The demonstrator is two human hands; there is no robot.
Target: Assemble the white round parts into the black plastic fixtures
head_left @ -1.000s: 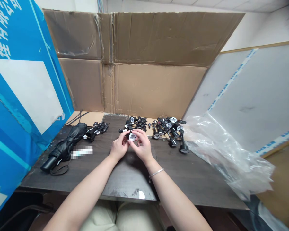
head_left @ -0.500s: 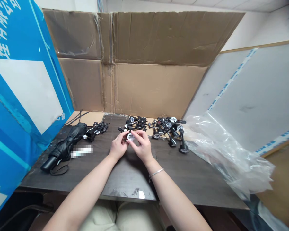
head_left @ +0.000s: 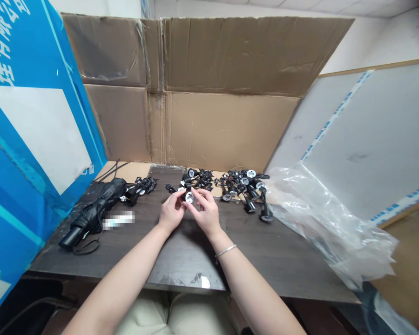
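Between my fingertips is a small black part with a round white face [head_left: 189, 197], which points towards me. My left hand [head_left: 172, 211] pinches it from the left and my right hand [head_left: 206, 209] from the right, thumbs and forefingers close together. Most of its body is hidden by the fingers. Just beyond the hands lies a pile of similar black cup-shaped parts with thin stems [head_left: 206, 179]. To the right, a second group of black parts [head_left: 250, 206] shows several round pale faces.
At left lie a folded black umbrella [head_left: 97, 204] and a small cluster of black parts [head_left: 134, 191]. A blurred white item [head_left: 118, 220] is beside the umbrella. Clear plastic sheeting [head_left: 328, 223] covers the table's right side. Cardboard [head_left: 226, 125] stands behind the dark table [head_left: 265, 251].
The white-faced part has turned slightly between my fingers, and its face looks a little different. A dark piece left of my fingertips has shifted slightly left. Both arms stay almost still.
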